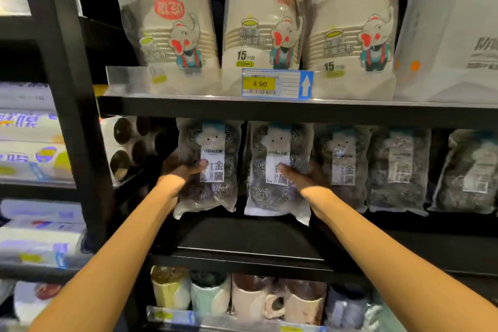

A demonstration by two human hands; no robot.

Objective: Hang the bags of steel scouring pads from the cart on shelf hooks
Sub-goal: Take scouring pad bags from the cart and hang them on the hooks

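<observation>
Pale mugs (250, 299) stood in a row on the lowest shelf, nearest the camera, and 2 bare forearms reached up and forward above them. The left hand (183, 171) gripped the left bag (213, 191) of steel scouring pads by its left edge, thumb laid across the white front label and the fingers hidden behind. The right hand (299, 175) held the second bag (272, 197) by its right edge in the same way, thumb on the label. Both bags were upright and side by side, just apart, in front of the dark middle bay. Their tops ran up under the black shelf edge (242, 109), so whether they sat on hooks could not be told. To the right, 3 more bags (396, 170) of the same pads hung in a line at the same height. A price tag (272, 84) reading 4.90, with a white arrow pointing up, was fixed above that shelf edge. Behind the tag stood 3 packs of paper bowls (264, 21) printed with a cartoon elephant, 2 of them marked 15. Far left, beyond a black upright (67, 89), blurred tissue packs (29, 143) filled the neighbouring shelves.
</observation>
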